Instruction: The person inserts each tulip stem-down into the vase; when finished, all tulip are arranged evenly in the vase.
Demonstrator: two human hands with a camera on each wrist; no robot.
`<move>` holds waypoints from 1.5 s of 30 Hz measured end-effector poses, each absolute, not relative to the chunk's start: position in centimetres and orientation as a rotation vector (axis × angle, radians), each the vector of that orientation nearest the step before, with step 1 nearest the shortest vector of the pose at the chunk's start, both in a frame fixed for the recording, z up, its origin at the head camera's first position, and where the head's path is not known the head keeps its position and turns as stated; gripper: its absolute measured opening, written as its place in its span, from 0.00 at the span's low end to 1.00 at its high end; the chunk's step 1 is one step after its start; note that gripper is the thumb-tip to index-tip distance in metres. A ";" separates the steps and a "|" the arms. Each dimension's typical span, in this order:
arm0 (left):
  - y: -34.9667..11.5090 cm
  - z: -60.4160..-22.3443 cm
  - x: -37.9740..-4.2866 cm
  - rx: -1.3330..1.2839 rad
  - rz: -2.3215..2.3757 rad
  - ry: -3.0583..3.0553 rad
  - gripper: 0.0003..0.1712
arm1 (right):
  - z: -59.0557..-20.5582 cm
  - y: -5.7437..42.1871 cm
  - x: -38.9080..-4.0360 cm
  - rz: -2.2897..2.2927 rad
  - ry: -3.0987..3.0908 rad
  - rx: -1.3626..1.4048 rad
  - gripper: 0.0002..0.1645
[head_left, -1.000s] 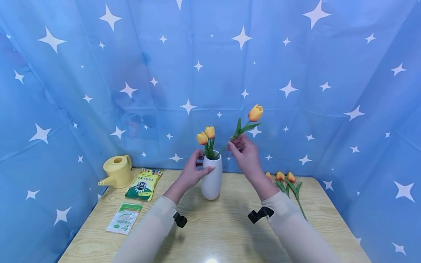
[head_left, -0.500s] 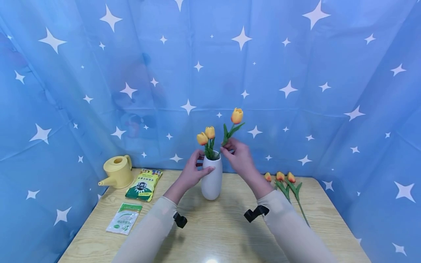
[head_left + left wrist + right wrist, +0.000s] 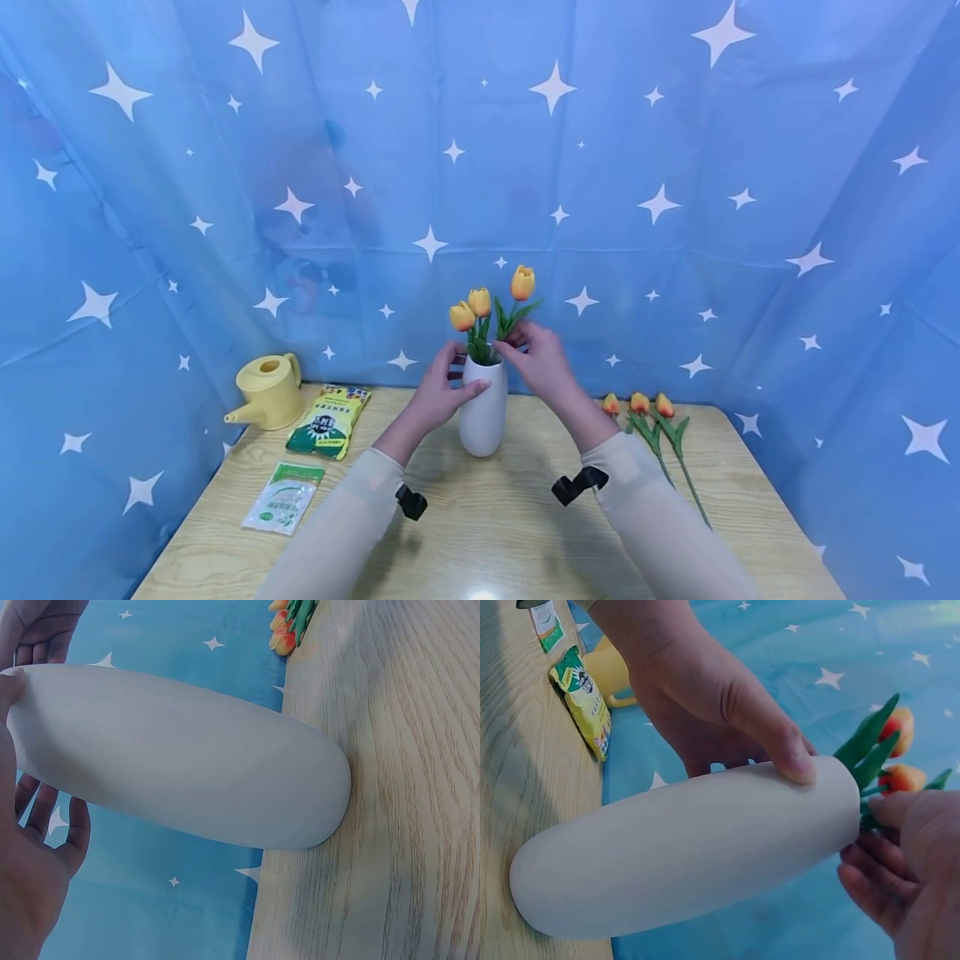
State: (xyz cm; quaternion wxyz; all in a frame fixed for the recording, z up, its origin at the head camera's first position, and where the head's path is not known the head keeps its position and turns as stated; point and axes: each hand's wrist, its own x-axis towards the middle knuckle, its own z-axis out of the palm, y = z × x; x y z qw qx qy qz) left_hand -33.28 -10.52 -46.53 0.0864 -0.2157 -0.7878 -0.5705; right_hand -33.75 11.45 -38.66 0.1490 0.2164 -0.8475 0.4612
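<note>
A tall white vase point(image 3: 483, 412) stands upright on the table, with two yellow-orange tulips point(image 3: 470, 310) in its mouth. My left hand point(image 3: 441, 390) grips the vase near the rim, thumb across the front and fingers behind. At the right side of the mouth, my right hand point(image 3: 542, 360) pinches a third tulip point(image 3: 522, 284) below its leaves. That tulip's lower stem is hidden by the vase. In the right wrist view, the right hand's fingertips point(image 3: 885, 812) are right at the vase rim. The left wrist view shows the vase base point(image 3: 330, 787) on the wood.
Several loose tulips point(image 3: 651, 407) lie at the right on the wooden table point(image 3: 480, 525). To the left stand a yellow watering can point(image 3: 270, 392), a yellow-green bag point(image 3: 328, 422) and a white-green packet point(image 3: 283, 498). A blue star-patterned curtain point(image 3: 480, 183) hangs behind.
My right hand has moved left and slightly down with its tulip, from beside the vase to its rim; the bloom now sits lower. The left hand and vase have stayed put.
</note>
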 end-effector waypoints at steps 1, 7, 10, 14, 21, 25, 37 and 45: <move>-10.5 -46.5 -33.3 -0.640 -1.702 -2.350 0.37 | -38.7 11.4 -33.7 1.338 -2.424 0.619 0.10; -10.5 -46.5 -33.3 -0.624 -1.726 -2.359 0.37 | -38.8 11.2 -33.5 1.390 -2.371 0.605 0.10; -10.5 -46.5 -33.4 -0.625 -1.722 -2.361 0.36 | -38.9 11.0 -33.5 1.380 -2.399 0.605 0.08; -10.5 -46.4 -33.4 -0.623 -1.714 -2.365 0.35 | -39.0 10.8 -33.4 1.394 -2.433 0.599 0.13; -10.4 -46.3 -33.2 -0.609 -1.711 -2.373 0.37 | -39.1 10.7 -33.3 1.438 -2.422 0.560 0.11; -10.4 -46.3 -33.2 -0.617 -1.722 -2.364 0.38 | -39.1 10.6 -33.3 1.450 -2.413 0.545 0.08; -10.3 -46.4 -33.3 -0.625 -1.714 -2.359 0.35 | -39.4 10.4 -33.5 1.470 -2.397 0.530 0.08; -10.4 -46.4 -33.1 -0.624 -1.710 -2.368 0.37 | -39.6 10.8 -33.0 1.527 -2.383 0.538 0.10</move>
